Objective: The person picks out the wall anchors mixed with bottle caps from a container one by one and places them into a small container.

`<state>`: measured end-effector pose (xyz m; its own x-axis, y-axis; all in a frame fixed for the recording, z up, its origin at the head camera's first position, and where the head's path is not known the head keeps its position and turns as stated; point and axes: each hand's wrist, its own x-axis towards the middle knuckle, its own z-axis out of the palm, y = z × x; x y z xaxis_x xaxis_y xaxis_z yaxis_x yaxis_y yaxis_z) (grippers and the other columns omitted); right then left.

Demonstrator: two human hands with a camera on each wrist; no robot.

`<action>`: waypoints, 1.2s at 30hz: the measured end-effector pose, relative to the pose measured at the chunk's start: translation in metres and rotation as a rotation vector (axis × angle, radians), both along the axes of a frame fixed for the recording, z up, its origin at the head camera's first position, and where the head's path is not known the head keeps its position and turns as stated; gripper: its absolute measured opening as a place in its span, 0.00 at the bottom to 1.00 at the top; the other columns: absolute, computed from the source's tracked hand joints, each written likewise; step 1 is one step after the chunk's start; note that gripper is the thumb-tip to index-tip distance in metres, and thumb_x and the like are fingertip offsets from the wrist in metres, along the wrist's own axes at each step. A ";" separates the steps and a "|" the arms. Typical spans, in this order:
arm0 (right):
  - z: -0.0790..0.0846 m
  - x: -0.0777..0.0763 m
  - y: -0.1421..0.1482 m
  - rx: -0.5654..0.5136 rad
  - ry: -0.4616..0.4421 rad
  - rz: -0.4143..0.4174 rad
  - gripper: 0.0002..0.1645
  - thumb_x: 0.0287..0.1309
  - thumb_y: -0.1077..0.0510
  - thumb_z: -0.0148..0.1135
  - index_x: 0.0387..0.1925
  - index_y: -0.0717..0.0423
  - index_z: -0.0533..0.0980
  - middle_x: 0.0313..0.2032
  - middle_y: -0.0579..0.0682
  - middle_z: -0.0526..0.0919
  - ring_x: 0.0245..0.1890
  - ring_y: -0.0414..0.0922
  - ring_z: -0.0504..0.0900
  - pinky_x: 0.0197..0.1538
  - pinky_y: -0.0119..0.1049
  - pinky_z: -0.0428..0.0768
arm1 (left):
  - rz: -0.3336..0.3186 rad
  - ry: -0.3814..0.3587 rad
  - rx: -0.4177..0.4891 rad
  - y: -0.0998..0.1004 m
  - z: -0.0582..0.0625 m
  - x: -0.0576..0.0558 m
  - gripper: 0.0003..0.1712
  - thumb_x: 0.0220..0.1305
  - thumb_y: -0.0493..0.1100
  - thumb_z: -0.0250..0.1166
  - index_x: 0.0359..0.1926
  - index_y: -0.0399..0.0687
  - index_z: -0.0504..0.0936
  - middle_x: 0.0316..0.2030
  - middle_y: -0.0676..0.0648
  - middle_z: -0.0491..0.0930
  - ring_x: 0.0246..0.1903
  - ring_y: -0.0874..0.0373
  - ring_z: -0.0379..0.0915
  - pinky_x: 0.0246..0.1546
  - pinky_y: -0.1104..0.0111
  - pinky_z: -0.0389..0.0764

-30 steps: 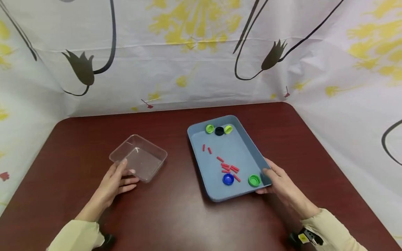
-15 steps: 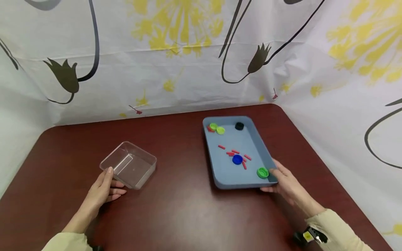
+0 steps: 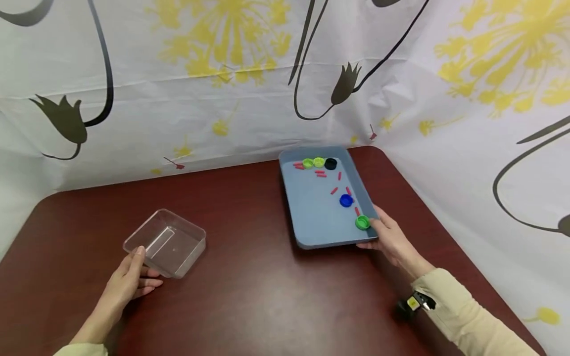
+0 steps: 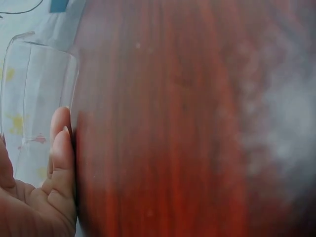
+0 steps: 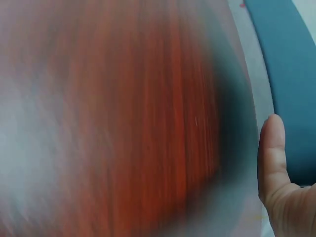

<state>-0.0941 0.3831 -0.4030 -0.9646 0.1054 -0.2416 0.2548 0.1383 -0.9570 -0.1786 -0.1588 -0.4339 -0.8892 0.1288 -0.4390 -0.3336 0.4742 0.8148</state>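
Observation:
In the head view my left hand (image 3: 124,282) holds a clear plastic container (image 3: 166,242) by its near left corner, thumb at the rim and fingers under it. The container has nothing visible inside. To the right, my right hand (image 3: 394,241) grips the near right corner of a blue-grey tray (image 3: 311,212), thumb over the rim. In the tray lie a blue cap (image 3: 346,200), a green cap (image 3: 362,222) by my thumb, a black cap (image 3: 331,163) and two yellow-green caps (image 3: 318,162) at the far end. Several short red sticks (image 3: 334,191) are scattered among them.
Both things are over a dark reddish-brown table (image 3: 249,291) with rounded far corners. A white sheet (image 3: 249,113) with flower prints hangs behind the table and along its sides. A black device (image 3: 411,304) is strapped at the right wrist.
The tray has moved away and rightward over the table in my right hand. Its caps and red sticks have shifted, several sliding toward the far end. My left hand keeps holding the container.

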 end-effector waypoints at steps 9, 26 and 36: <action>0.000 -0.006 0.011 0.059 0.039 -0.016 0.33 0.77 0.55 0.31 0.78 0.51 0.40 0.67 0.73 0.59 0.39 0.30 0.81 0.43 0.38 0.86 | 0.005 0.011 -0.022 0.000 -0.002 0.001 0.47 0.73 0.68 0.30 0.74 0.33 0.42 0.33 0.54 0.79 0.29 0.69 0.82 0.34 0.73 0.82; -0.008 -0.021 0.014 -0.175 -0.119 -0.081 0.34 0.77 0.54 0.29 0.78 0.47 0.36 0.73 0.65 0.48 0.45 0.35 0.76 0.45 0.35 0.85 | 0.017 0.024 -0.023 0.003 -0.001 0.001 0.45 0.74 0.66 0.31 0.74 0.35 0.43 0.32 0.55 0.80 0.29 0.69 0.82 0.34 0.72 0.83; -0.009 -0.018 0.002 -0.163 -0.007 -0.019 0.34 0.78 0.52 0.32 0.78 0.45 0.37 0.73 0.66 0.51 0.46 0.32 0.79 0.46 0.37 0.84 | 0.028 0.030 -0.019 0.003 -0.001 0.001 0.46 0.74 0.66 0.31 0.75 0.34 0.42 0.31 0.55 0.79 0.28 0.69 0.82 0.33 0.72 0.83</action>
<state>-0.1119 0.3846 -0.4115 -0.9612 0.0824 -0.2633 0.2622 -0.0234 -0.9647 -0.1781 -0.1561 -0.4350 -0.9051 0.0955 -0.4142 -0.3227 0.4801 0.8157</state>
